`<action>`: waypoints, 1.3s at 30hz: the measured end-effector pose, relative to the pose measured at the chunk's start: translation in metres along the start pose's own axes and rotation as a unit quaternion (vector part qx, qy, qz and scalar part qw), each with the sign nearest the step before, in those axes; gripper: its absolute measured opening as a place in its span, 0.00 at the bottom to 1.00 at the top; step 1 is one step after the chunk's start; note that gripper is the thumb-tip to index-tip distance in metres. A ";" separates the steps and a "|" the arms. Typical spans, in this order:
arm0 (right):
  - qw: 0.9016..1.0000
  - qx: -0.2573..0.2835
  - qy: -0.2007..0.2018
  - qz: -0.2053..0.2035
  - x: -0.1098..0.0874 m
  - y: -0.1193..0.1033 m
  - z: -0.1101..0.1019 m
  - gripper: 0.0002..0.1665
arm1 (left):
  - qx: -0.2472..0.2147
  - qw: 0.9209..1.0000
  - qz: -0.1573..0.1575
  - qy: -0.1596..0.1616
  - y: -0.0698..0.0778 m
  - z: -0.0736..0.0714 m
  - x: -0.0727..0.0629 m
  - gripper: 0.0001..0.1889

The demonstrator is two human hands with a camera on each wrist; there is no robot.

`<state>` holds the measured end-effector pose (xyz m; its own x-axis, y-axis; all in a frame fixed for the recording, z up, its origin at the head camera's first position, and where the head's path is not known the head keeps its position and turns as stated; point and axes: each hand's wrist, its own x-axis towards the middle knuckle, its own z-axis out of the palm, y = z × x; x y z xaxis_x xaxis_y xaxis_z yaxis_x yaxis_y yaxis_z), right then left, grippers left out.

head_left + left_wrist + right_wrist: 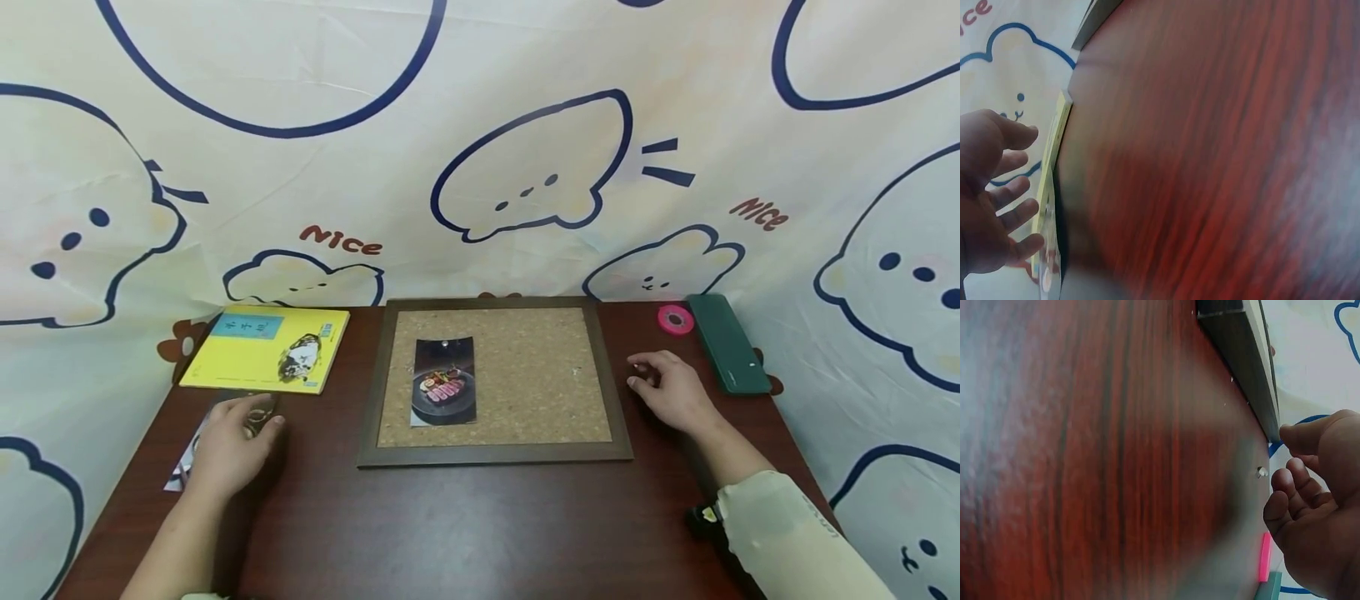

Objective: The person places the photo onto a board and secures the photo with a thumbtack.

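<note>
My left hand (pixel 234 442) hovers over a photo card (pixel 178 477) on the table's left side, covering much of it. In the left wrist view its fingers (pixel 1019 215) are relaxed and spread, holding nothing. Beside the frame of a corkboard (pixel 532 383), my right hand (pixel 672 390) has loosely bent fingers (pixel 1283 481) and nothing visible in it. A small shiny piece (pixel 1262 472), perhaps a pushpin, lies on the table near those fingers. A photo of a plated meat dish (pixel 442 383) is fixed to the board's left half by a pin (pixel 445 342) at its top.
A yellow book (pixel 262 346) lies at the back left. At the back right are a pink roll of tape (pixel 676 319) and a dark green box (pixel 727 342). A patterned cloth (pixel 525 50) stands behind the brown table (pixel 450 533).
</note>
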<state>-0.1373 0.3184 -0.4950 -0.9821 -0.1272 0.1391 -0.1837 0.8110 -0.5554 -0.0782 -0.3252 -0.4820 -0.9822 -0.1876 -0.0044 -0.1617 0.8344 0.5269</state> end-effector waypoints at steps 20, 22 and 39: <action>0.998 -0.043 -0.024 0.033 0.014 0.012 0.004 0.17 | 0.044 0.995 -0.082 -0.034 -0.031 -0.026 0.005 0.32; 0.998 -0.045 -0.027 0.039 0.015 0.012 0.004 0.17 | 0.045 0.994 -0.089 -0.039 -0.033 -0.029 0.006 0.34; 0.997 -0.044 -0.034 0.060 0.016 0.009 0.007 0.12 | 0.053 0.988 -0.118 -0.082 -0.056 -0.041 0.012 0.43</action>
<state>-0.1553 0.3198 -0.5039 -0.9979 -0.0619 0.0188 -0.0632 0.8693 -0.4902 -0.0772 -0.3959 -0.4764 -0.9165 -0.3053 -0.2587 -0.3896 0.8281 0.4030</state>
